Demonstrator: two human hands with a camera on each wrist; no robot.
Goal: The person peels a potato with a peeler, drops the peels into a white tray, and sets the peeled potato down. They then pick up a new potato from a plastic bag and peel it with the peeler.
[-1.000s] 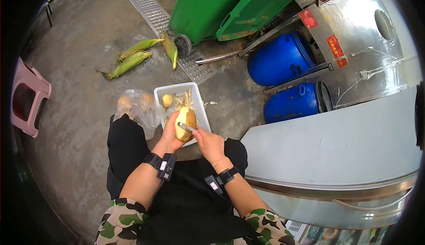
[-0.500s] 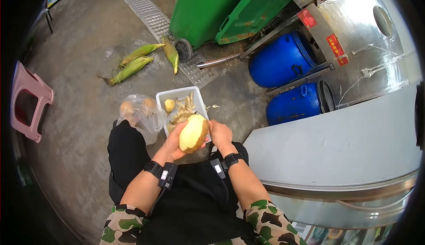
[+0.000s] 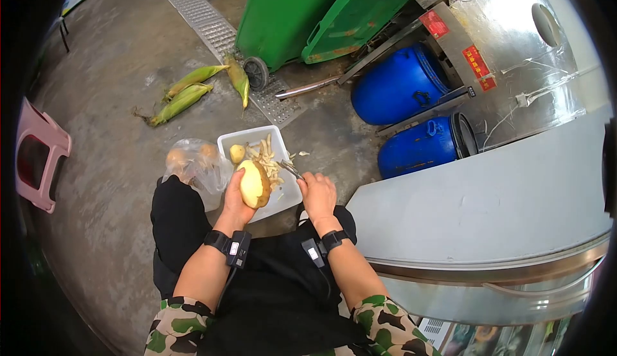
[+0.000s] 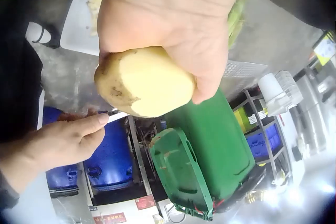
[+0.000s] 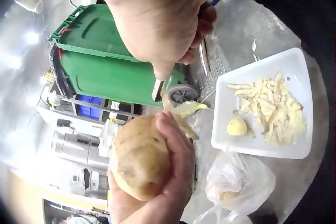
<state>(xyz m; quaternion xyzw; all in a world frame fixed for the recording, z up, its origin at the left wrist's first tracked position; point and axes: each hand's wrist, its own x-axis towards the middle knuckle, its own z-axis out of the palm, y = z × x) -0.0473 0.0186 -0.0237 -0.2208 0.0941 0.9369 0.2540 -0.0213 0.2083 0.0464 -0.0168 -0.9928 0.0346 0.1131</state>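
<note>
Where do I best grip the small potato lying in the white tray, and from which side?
I'd pinch the small potato across its rounded flanks, coming from above: it sits inside the raised walls of the white tray, with peelings close on one side.

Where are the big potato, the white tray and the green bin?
Big potato [image 3: 250, 186]: head view, on its peeled face.
White tray [image 5: 294, 66]: right wrist view, on its bare inside.
Green bin [image 4: 215, 134]: left wrist view, on its body.
</note>
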